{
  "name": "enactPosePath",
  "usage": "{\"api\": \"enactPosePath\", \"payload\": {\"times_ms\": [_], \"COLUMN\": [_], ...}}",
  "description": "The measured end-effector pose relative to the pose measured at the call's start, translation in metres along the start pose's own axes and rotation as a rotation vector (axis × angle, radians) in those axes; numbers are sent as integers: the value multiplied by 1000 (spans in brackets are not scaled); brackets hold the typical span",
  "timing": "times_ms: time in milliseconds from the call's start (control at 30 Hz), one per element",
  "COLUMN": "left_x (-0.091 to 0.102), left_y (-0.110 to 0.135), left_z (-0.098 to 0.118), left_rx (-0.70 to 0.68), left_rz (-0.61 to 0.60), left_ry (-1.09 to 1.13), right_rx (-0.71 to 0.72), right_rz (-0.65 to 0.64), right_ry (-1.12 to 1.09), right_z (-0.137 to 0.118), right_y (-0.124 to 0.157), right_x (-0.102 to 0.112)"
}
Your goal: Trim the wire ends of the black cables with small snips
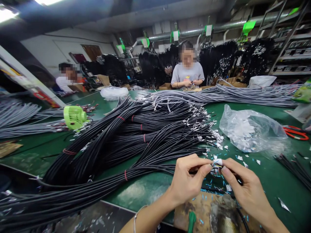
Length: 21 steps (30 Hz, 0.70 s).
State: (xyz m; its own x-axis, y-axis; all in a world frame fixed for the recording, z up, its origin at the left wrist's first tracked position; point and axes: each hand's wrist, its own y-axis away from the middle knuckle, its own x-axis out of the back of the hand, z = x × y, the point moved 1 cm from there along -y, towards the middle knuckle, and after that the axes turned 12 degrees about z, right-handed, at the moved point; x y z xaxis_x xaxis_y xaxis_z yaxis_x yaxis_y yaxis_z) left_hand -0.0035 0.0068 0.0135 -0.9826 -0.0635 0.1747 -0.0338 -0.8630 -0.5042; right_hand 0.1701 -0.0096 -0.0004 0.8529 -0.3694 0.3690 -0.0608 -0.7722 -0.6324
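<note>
My left hand [188,179] is closed in a pinch at a cable end with thin coloured wires [215,168]. My right hand [244,186] pinches a small white piece [218,161] at that same end; whether it is tape or a sleeve is hard to tell. Fingertips of both hands nearly meet, and the left fingers hide part of the cable. Long black cables [155,167] run from the left up to my left hand. Beneath the hands lies a brown board [182,210] with a stained block [224,212], a green-handled tool [191,221] and blue wire scraps.
Black cable bundles [116,142] with red ties cover the green table [143,191]. Beyond them lie grey cables [233,94]. A clear plastic bag [252,129], orange-handled tool [295,132] and more black cables [295,170] are at right, a green fan [74,117] at left. Two co-workers sit across.
</note>
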Motion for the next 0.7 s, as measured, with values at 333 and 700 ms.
{"api": "enactPosePath", "payload": {"times_ms": [333, 700], "left_x": [0, -4], "left_y": [0, 7], "left_z": [3, -1], "left_rx": [-152, -474], "left_rz": [39, 252], "left_ry": [-70, -311], "right_rx": [-59, 100], "right_rz": [-4, 150], "right_ry": [22, 90], "right_z": [1, 0], "right_y": [0, 5], "right_x": [0, -1]}}
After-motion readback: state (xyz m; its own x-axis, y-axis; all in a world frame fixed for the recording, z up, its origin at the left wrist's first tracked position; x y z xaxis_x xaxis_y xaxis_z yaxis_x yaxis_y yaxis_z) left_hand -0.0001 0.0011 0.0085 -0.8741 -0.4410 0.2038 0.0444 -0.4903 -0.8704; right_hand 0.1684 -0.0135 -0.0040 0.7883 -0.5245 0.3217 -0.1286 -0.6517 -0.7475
